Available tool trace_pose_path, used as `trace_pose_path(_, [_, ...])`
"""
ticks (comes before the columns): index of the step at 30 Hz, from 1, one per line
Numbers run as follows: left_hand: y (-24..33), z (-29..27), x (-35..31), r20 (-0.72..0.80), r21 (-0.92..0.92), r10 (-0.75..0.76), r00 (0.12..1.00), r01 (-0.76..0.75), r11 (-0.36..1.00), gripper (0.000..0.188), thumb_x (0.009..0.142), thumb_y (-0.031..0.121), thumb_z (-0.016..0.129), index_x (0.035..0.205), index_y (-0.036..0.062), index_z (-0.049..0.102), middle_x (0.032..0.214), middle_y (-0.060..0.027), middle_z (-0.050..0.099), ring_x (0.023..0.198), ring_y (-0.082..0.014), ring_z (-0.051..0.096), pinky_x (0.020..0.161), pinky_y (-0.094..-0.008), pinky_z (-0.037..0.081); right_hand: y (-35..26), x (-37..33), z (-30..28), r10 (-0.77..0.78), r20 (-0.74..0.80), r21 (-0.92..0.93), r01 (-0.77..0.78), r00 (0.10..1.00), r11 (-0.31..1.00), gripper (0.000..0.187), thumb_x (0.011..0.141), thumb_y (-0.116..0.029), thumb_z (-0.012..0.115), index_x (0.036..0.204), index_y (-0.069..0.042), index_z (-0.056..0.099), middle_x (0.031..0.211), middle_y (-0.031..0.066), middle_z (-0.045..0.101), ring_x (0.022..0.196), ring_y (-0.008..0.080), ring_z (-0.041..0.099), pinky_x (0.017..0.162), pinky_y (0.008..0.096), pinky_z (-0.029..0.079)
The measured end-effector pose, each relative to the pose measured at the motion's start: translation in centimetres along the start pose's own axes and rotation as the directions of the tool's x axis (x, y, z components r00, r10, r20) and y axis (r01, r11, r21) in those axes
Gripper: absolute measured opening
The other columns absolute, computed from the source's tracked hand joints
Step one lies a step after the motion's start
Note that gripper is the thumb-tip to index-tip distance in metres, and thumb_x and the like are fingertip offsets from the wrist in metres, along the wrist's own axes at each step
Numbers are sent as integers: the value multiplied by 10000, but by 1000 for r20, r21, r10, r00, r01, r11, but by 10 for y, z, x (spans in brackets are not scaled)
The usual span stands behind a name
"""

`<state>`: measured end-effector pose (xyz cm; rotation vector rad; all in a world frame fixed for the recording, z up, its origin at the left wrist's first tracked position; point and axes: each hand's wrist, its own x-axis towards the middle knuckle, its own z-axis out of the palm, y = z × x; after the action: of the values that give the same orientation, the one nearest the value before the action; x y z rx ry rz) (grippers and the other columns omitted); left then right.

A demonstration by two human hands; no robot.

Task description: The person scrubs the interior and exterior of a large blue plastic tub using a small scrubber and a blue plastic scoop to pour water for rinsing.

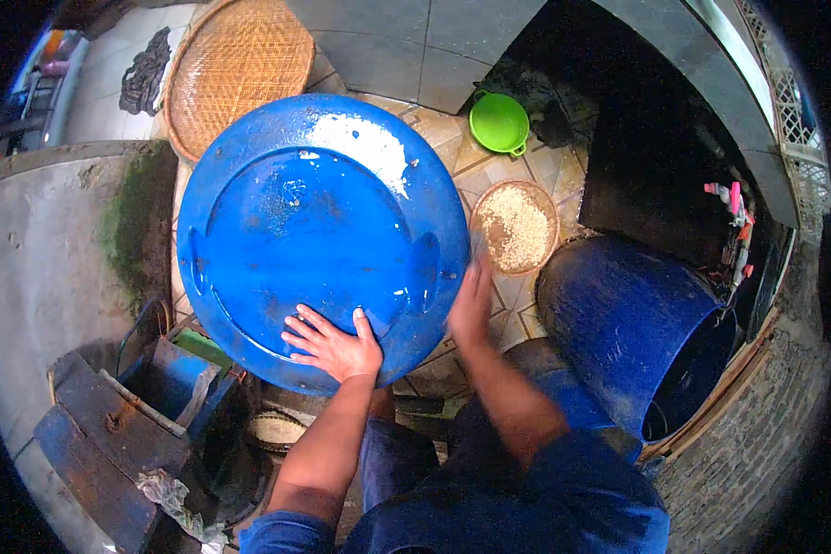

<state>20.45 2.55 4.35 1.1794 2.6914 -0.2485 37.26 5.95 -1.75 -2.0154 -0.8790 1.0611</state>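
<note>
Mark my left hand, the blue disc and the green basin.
Left hand (343,353): head view, back of the hand.
Blue disc (309,254): head view, recessed middle.
Green basin (497,122): head view, round middle.

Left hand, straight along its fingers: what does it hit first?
Left hand looks flat on the round blue plastic piece, so it would first slide over that, probably reaching its circular inner edge toward the left; raised or sunken is unclear.
</note>
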Motion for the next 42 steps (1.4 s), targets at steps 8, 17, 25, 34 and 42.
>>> trace_pose_path(8, [-3, 0, -1, 31, -19, 8, 999, -7, 1000, 997, 860, 581, 557, 1556, 46, 84, 1598, -267, 44, 1458, -498, -19, 1120, -678, 33, -79, 48, 9, -512, 241, -420, 564, 825, 711, 607, 929, -185, 576, 1423, 67, 332, 1434, 303, 373, 1376, 451, 314, 1145, 512, 257])
trace_pose_path(17, [3, -7, -1, 92, -49, 2, 996, 2, 999, 1002, 851, 543, 593, 1551, 33, 90, 1597, -269, 48, 1456, -505, -15, 1125, -673, 31, -152, 126, 55, -639, 354, -487, 718, 683, 497, 550, 928, -203, 572, 1389, 42, 399, 1446, 280, 390, 1381, 452, 314, 1152, 525, 238])
trace_pose_path(25, [-3, -11, 3, 122, -84, -26, 992, 36, 996, 1024, 835, 559, 611, 1549, 34, 98, 1595, -269, 57, 1457, -505, -23, 1126, -670, 16, -101, 47, 5, -506, 606, -476, 789, 615, 389, 628, 894, -169, 616, 1438, 24, 368, 1464, 265, 383, 1422, 424, 276, 1169, 529, 209])
trace_pose_path(34, [-15, 8, 3, 18, -131, 32, 999, -29, 991, 879, 886, 484, 553, 1551, 71, 154, 1602, -240, 96, 1462, -494, -6, 1108, -689, -1, -28, -101, 0, -234, 741, -548, 768, 630, 331, 731, 847, -306, 671, 1457, -39, 368, 1524, 188, 317, 1454, 443, 159, 1136, 635, 152])
trace_pose_path(42, [-111, -25, 63, -150, -191, 73, 986, -102, 976, 739, 892, 478, 583, 1535, 257, 292, 1596, -234, 121, 1463, -468, 69, 1104, -700, 29, -42, -47, -4, -503, 252, -446, 560, 827, 698, 538, 953, -188, 536, 1413, 40, 375, 1505, 383, 167, 1406, 510, 191, 1152, 556, 173])
